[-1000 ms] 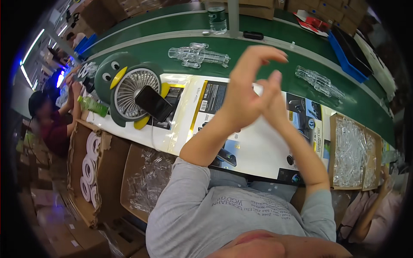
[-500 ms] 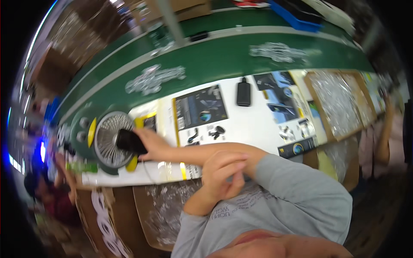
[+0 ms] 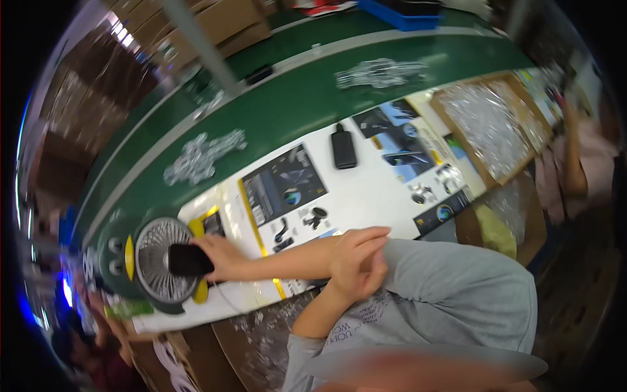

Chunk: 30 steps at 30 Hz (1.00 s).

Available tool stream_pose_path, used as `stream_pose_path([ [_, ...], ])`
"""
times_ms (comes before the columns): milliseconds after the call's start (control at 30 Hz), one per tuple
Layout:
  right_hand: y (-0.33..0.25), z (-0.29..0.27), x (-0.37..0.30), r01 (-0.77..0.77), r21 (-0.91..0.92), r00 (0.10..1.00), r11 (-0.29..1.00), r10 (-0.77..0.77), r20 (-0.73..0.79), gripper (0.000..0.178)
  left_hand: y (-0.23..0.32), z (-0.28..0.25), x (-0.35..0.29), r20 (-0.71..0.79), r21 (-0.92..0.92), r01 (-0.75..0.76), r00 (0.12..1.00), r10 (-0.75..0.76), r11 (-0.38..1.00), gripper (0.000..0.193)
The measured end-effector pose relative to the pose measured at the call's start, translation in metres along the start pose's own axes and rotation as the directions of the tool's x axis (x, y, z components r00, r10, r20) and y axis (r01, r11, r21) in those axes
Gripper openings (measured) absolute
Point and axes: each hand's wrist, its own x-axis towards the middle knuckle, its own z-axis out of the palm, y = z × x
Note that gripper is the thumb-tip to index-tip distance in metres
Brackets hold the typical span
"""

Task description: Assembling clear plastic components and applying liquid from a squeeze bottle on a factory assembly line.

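My right arm reaches across to the left, and my right hand (image 3: 225, 258) is closed on the end of a black flat rectangular device (image 3: 191, 260). It has rounded corners and sits in front of the round grille of a green fan (image 3: 163, 251). The fan is shaped like an animal, with eyes and a yellow beak. My left hand (image 3: 360, 261) crosses over my right forearm near the elbow. Its fingers are stretched out and partly bent, with nothing visible in them. A second black device (image 3: 343, 149) lies on the white printed sheet (image 3: 359, 196).
Clear plastic pieces (image 3: 204, 157) and another clear cluster (image 3: 379, 73) lie on the green table (image 3: 287, 104). An open carton (image 3: 486, 130) of clear plastic stands at the right. At the back is a blue tray (image 3: 401, 16). Other people are at both sides.
The view has turned, so the table and sheet appear tilted and shifted left. My right hand still holds the black device at the fan; my left hand remains over the right forearm.
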Motion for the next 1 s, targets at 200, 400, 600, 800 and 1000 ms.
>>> stream_pose_path([
  [200, 0.023, -0.009, 0.012, -0.015, -0.022, 0.996, 1.000, 0.016, 0.091, 0.092, -0.025, 0.015, 0.020, -0.144, 0.179, 0.007, 0.989, 0.019, 0.984, 0.027],
  [400, 0.034, -0.028, 0.023, -0.131, 0.152, 0.935, 0.980, 0.071, 0.348, 0.066, -0.040, 0.031, 0.018, -0.105, 0.106, 0.087, 0.992, -0.076, 0.991, 0.024],
  [600, 0.043, -0.042, 0.032, -0.058, 0.102, 0.844, 0.993, -0.006, 0.536, 0.058, -0.050, 0.034, 0.021, -0.070, 0.088, 0.165, 0.985, -0.159, 0.982, 0.024],
  [800, 0.048, -0.041, 0.029, -0.055, 0.054, 0.871, 0.997, 0.021, 0.491, 0.054, -0.054, 0.038, 0.025, -0.031, 0.085, 0.207, 0.978, -0.205, 0.975, 0.025],
  [1000, 0.047, -0.037, 0.031, -0.179, 0.090, 0.899, 0.980, 0.126, 0.419, 0.037, -0.056, 0.039, 0.024, -0.044, 0.112, 0.196, 0.980, -0.192, 0.974, 0.026],
])
